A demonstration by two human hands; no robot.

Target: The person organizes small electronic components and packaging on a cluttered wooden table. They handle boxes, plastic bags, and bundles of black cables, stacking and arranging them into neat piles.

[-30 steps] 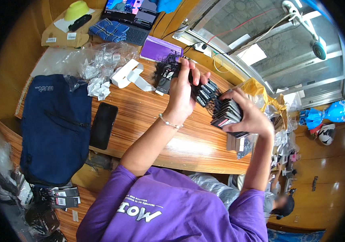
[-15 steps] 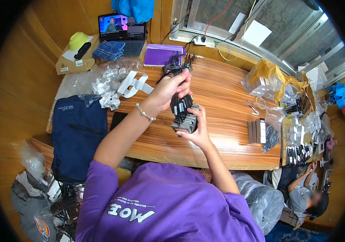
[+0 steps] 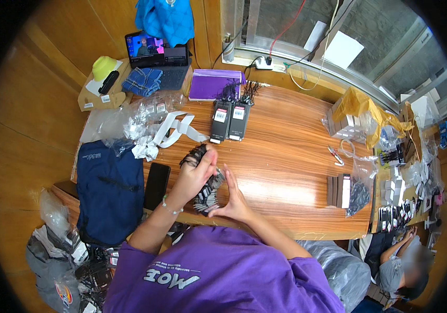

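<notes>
My left hand (image 3: 194, 175) and my right hand (image 3: 232, 197) together hold a stack of small black packets with white labels (image 3: 207, 194) just above the near edge of the wooden table (image 3: 286, 167). The left hand grips the top of the stack, where black cords stick out. The right hand cups it from below and from the right. Two more rows of black packets (image 3: 229, 120) lie farther back on the table.
A black phone (image 3: 157, 179) and a dark blue bag (image 3: 109, 188) lie to the left, beside crumpled clear plastic bags (image 3: 134, 125). A laptop (image 3: 158, 52) and purple folder (image 3: 215, 84) sit at the back. Boxes and packets (image 3: 341, 190) crowd the right end. Another person (image 3: 398, 266) sits at lower right.
Both hands have come down and toward me with the stack of packets, from over the middle of the table to its near edge. The view has also shifted.
</notes>
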